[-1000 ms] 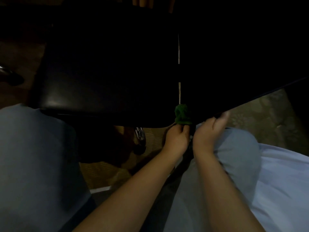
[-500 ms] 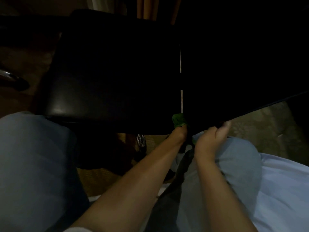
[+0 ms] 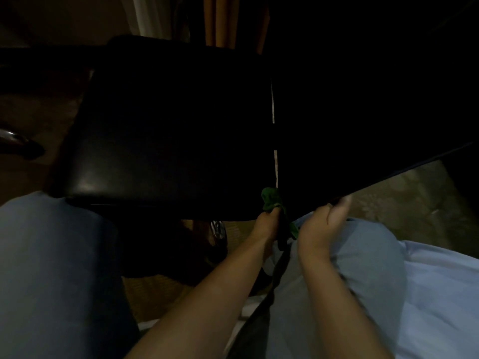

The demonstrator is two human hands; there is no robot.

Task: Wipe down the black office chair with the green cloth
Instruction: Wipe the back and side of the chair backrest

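More green cloth (image 3: 270,200) shows by left hand (image 3: 267,225); right hand (image 3: 321,225) grips chair (image 3: 168,138).

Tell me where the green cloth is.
Head view, low centre: the left hand grips the green cloth against the near edge of the black office chair.

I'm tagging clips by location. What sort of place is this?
Probably a dim, carpeted indoor room, perhaps an office or a hotel room. It has a patterned carpet on the floor, curtains hanging at the far side, and a padded black office chair in the middle.
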